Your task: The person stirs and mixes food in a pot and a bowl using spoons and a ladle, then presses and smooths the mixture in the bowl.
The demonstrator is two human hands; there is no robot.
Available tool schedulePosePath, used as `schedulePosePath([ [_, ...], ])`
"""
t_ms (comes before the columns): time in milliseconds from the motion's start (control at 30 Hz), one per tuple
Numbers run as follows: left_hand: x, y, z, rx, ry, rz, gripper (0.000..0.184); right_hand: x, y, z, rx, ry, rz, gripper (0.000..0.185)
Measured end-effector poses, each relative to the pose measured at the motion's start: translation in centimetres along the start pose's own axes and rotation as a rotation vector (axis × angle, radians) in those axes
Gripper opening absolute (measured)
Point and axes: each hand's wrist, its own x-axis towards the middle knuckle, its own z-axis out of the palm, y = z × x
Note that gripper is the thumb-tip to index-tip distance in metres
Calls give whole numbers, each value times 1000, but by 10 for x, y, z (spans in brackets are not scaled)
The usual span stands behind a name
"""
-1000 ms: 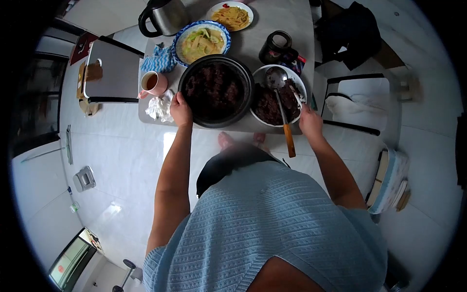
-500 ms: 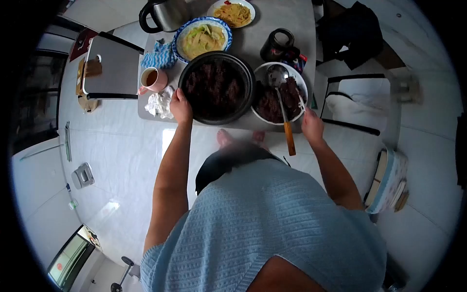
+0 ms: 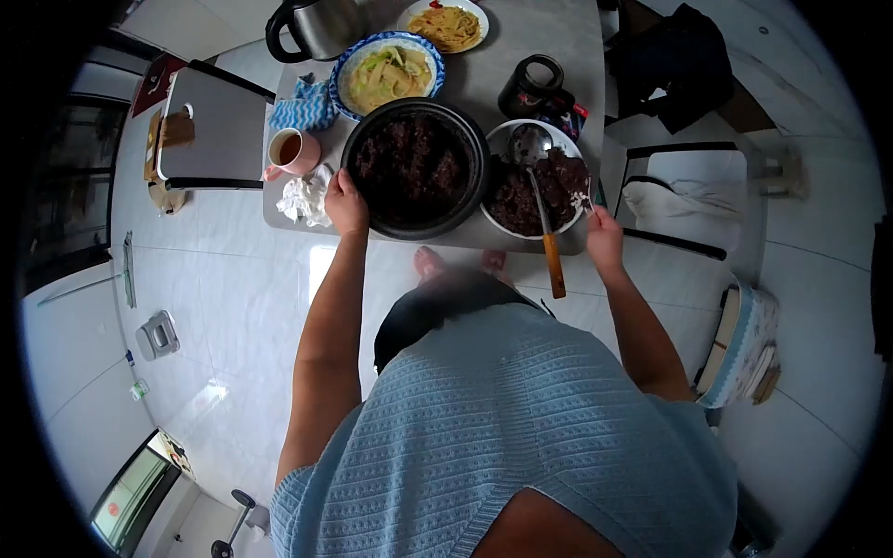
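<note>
My left hand (image 3: 346,203) grips the near left rim of a black pot (image 3: 477,191), which holds dark reddish-brown food. Right of the pot stands a white bowl (image 3: 510,226) with more of the dark food. Inside the bowl rests a metal ladle (image 3: 530,145), its wooden handle (image 3: 553,262) reaching over the near rim. My right hand (image 3: 605,232) is closed on a thin white utensil (image 3: 588,197) at the bowl's right edge. White bits show where the utensil meets the food; its exact shape is too small to tell.
Behind the pot are a blue-rimmed plate (image 3: 337,86) of food, a noodle plate (image 3: 483,20) and a kettle (image 3: 326,28). A pink cup (image 3: 305,156), tissue (image 3: 305,199) and blue cloth (image 3: 303,108) lie left; a dark jar (image 3: 528,88) stands behind the bowl.
My right hand has shifted slightly right and down with the white utensil. Dark food at the bowl's right side has spread toward the rim. My left hand stays on the pot.
</note>
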Motion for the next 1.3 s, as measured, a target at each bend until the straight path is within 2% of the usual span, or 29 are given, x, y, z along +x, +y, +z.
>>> schedulePosePath([
  [100, 0, 2, 0, -9, 6, 7, 39, -8, -25, -13, 12, 51, -58, 25],
  [167, -2, 7, -1, -17, 3, 5, 39, -10, -29, -16, -209, 131, -142, 26],
  [200, -2, 7, -1, -13, 3, 6, 39, -10, -26, -15, -206, 129, -140, 26],
  [267, -2, 7, -1, -10, 1, 3, 41, -9, -8, -10, -294, 241, -357, 27],
  [300, -1, 6, -2, -4, 1, 5, 41, -8, 0, -4, -290, 238, -354, 27],
  [367, -1, 5, -3, 67, -3, 5, 41, -7, 20, 9, -556, 88, -249, 25],
  [467, -2, 8, -2, 48, 14, 31, 42, -3, 33, 21, -651, 8, -267, 18],
  [567, 0, 6, -2, 70, -4, 8, 41, -3, 30, 22, -628, 102, -376, 14],
  [700, -3, 6, -5, 123, -25, 5, 42, 3, 51, 28, -654, 41, -351, 13],
  [767, -3, 13, -2, 57, -4, 26, 42, 14, 58, 28, -666, 63, -455, 13],
  [867, -1, 13, -4, 101, -26, -5, 42, 11, 49, 21, -612, 104, -491, 12],
  [1200, 0, 8, -1, 90, 19, 21, 42, 9, 46, 22, -604, 93, -446, 12],
  [1300, 4, 1, 1, 89, 18, 45, 41, 9, 40, 20, -568, -5, -348, 13],
])
